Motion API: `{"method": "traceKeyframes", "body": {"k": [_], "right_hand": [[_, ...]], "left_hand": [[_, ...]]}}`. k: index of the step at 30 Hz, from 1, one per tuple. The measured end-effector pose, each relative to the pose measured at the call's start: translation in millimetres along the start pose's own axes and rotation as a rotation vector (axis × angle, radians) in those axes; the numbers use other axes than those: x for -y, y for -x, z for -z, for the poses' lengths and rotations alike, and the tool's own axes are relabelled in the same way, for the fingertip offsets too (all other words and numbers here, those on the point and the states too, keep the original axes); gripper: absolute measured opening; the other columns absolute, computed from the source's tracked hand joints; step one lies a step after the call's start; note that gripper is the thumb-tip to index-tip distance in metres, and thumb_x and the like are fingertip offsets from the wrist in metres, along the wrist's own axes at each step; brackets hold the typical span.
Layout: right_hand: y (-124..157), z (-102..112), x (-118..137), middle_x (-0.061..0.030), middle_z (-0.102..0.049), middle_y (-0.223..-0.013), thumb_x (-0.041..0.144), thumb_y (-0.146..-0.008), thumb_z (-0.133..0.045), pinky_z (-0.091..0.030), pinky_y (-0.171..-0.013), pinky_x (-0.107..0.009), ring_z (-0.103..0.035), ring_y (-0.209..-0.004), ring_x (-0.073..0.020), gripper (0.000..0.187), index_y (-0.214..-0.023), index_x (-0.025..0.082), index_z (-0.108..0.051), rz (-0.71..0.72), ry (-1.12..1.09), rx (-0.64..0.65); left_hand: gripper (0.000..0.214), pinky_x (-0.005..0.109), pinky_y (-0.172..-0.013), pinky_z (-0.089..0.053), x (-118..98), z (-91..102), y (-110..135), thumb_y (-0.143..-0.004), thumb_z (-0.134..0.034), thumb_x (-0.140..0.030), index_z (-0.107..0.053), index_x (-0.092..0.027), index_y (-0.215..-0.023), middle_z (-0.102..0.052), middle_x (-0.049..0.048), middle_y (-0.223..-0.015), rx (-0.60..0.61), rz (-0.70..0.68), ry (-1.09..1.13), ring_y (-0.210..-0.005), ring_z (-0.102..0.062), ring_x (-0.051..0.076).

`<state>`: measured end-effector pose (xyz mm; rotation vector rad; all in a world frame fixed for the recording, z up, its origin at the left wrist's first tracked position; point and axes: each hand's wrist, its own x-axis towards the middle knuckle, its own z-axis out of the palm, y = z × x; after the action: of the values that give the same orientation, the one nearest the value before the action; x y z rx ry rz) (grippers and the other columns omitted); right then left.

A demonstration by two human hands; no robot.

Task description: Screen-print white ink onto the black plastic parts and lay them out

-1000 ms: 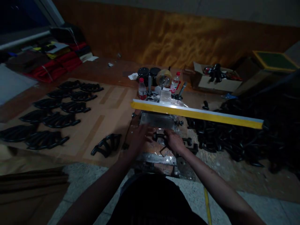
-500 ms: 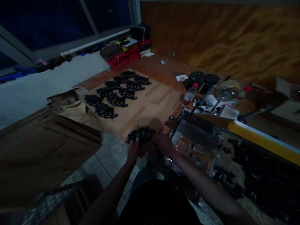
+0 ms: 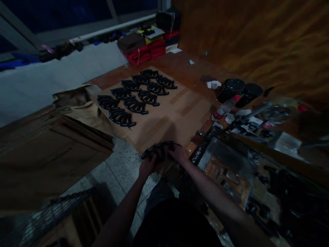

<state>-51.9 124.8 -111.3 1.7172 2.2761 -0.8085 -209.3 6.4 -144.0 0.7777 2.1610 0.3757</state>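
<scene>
A fan-shaped set of glossy black curved pieces (image 3: pixel 159 148) is at the near end of a cardboard sheet (image 3: pixel 191 113). My left hand (image 3: pixel 147 166) grips its left end, the thumb lying over the top. At the opposite end, my right hand (image 3: pixel 179 154) has its fingers closed on the tip of the same fan. Poor light hides how its pieces join. Farther up the cardboard, several similar black fans (image 3: pixel 122 117) lie in two slanting rows.
Right of the cardboard are a red-capped bottle (image 3: pixel 226 107), black round containers (image 3: pixel 232 88) and a clear plastic-covered tray (image 3: pixel 221 152). More black parts (image 3: pixel 288 185) lie at far right. Flat cardboard (image 3: pixel 64 151) is stacked at left; folded red cloth (image 3: pixel 146 51) sits at the back.
My right hand has moved up from beside the black fan onto its right end. The left hand keeps its grip. The view has shifted, so the surroundings sit differently.
</scene>
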Motion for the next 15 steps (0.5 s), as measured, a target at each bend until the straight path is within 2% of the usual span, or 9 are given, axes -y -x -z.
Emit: {"method": "traceKeyframes", "body": {"k": [3,6,8,12,15], "right_hand": [[-4,6,-5,-0.0095,-0.074,-0.106,0.044,-0.086,-0.055,-0.052,-0.077,-0.035,-0.069,-0.098,-0.0271,0.035,-0.111,0.024,-0.068,-0.025,0.045,-0.008],[-3,10,-4,-0.0110,-0.073,-0.107,0.044,-0.086,-0.054,-0.053,-0.077,-0.036,-0.069,-0.099,-0.0284,0.036,-0.112,0.022,-0.067,-0.003,0.090,-0.001],[-2,11,-1,-0.0114,-0.072,-0.108,0.047,-0.086,-0.056,-0.053,-0.077,-0.037,-0.069,-0.100,-0.0290,0.039,-0.115,0.022,-0.066,0.019,0.112,0.003],[-3,8,3,-0.0122,-0.072,-0.110,0.048,-0.087,-0.057,-0.052,-0.080,-0.037,-0.068,-0.103,-0.0287,0.043,-0.120,0.021,-0.062,0.031,0.087,0.020],[-9,2,2,-0.0123,-0.071,-0.111,0.046,-0.087,-0.060,-0.051,-0.083,-0.034,-0.067,-0.104,-0.0268,0.044,-0.121,0.018,-0.060,-0.001,-0.014,0.039]], "left_hand": [[0.057,0.034,-0.075,-0.051,-1,0.8,-1,-0.094,-0.038,-0.056,-0.066,-0.014,-0.119,-0.074,0.0180,-0.103,0.044,0.007,-0.012,-0.096,-0.071,0.029],[0.065,0.033,-0.064,-0.051,-2,0.2,-2,-0.093,-0.033,-0.061,-0.071,-0.010,-0.108,-0.075,0.0168,-0.083,0.105,0.040,-0.030,-0.075,-0.073,0.028],[0.069,0.032,-0.061,-0.050,-3,-0.3,-3,-0.093,-0.030,-0.063,-0.072,-0.009,-0.100,-0.074,0.0158,-0.075,0.136,0.047,-0.048,-0.069,-0.072,0.027],[0.066,0.031,-0.064,-0.051,-8,0.2,-7,-0.095,-0.029,-0.060,-0.073,-0.011,-0.094,-0.076,0.0151,-0.082,0.162,0.011,-0.120,-0.074,-0.073,0.025],[0.063,0.032,-0.073,-0.051,-20,5.7,-21,-0.096,-0.030,-0.056,-0.072,-0.010,-0.098,-0.075,0.0200,-0.099,0.144,-0.024,-0.219,-0.093,-0.072,0.028]]}}
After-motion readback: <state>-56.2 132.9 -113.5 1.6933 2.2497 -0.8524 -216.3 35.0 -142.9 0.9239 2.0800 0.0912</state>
